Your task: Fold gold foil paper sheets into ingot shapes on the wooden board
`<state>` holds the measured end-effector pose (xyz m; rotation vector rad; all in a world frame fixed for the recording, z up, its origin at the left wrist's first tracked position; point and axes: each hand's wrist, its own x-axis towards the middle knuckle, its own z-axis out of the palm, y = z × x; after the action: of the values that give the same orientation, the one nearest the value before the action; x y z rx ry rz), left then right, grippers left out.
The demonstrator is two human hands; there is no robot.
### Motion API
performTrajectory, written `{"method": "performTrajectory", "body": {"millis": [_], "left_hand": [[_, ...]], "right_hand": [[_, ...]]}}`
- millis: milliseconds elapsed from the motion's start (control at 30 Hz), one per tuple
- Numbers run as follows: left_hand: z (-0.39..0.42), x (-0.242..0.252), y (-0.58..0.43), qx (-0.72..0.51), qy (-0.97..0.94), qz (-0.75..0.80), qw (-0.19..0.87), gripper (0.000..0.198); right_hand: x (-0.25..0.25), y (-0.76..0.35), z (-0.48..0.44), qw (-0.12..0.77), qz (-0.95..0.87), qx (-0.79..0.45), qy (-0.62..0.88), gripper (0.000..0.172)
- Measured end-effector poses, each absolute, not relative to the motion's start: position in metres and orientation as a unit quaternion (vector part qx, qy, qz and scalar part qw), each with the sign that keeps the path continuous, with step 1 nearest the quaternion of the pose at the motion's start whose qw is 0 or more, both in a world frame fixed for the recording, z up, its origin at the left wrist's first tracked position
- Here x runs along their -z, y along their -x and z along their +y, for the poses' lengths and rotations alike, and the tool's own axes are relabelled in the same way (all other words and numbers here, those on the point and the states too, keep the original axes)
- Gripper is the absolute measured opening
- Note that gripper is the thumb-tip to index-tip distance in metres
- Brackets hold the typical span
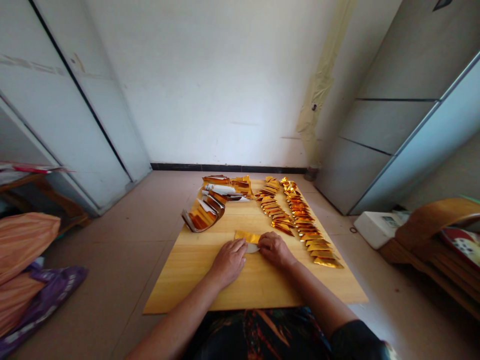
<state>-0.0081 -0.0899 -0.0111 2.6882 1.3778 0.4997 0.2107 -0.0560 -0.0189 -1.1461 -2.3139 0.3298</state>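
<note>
My left hand and my right hand hold a gold foil sheet between them, pressing it down on a light wooden board. Its white-backed underside shows just below the foil, and my fingers hide part of the sheet. Beyond my hands, two long rows of folded gold foil pieces lie overlapping. A curved stack of foil pieces stands at the board's far left, with a white-and-gold heap behind it.
The board rests on my lap and reaches towards a tiled floor. White cabinet doors stand at the left, with orange cloth and a purple bag below. A grey fridge-like cabinet, white appliance and wooden chair stand at the right.
</note>
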Motion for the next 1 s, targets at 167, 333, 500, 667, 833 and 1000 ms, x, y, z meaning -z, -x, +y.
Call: {"method": "performTrajectory", "body": {"millis": [167,333,500,667,833,1000], "left_hand": [[-0.089,0.01,0.008,-0.157,-0.876,0.453,0.055,0.04],[-0.091,0.011,0.008,-0.172,-0.877,0.446,0.049,0.04],[-0.092,0.011,0.008,-0.175,-0.878,0.443,0.046,0.04],[-0.092,0.01,0.008,-0.161,-0.873,0.457,0.05,0.04],[-0.09,0.01,0.01,-0.145,-0.882,0.447,0.036,0.039],[-0.089,0.01,0.013,-0.14,-0.887,0.439,0.024,0.038]], "right_hand": [[0.017,-0.215,-0.055,0.31,-0.82,-0.191,0.442,0.026],[0.012,-0.218,-0.045,0.358,-0.734,-0.207,0.539,0.029],[0.004,-0.207,-0.042,0.324,-0.777,-0.15,0.519,0.027],[-0.005,-0.196,-0.064,0.178,-0.865,-0.052,0.466,0.024],[-0.006,-0.195,-0.078,0.114,-0.868,-0.019,0.483,0.038],[-0.006,-0.195,-0.072,0.103,-0.865,-0.014,0.491,0.033]]}}
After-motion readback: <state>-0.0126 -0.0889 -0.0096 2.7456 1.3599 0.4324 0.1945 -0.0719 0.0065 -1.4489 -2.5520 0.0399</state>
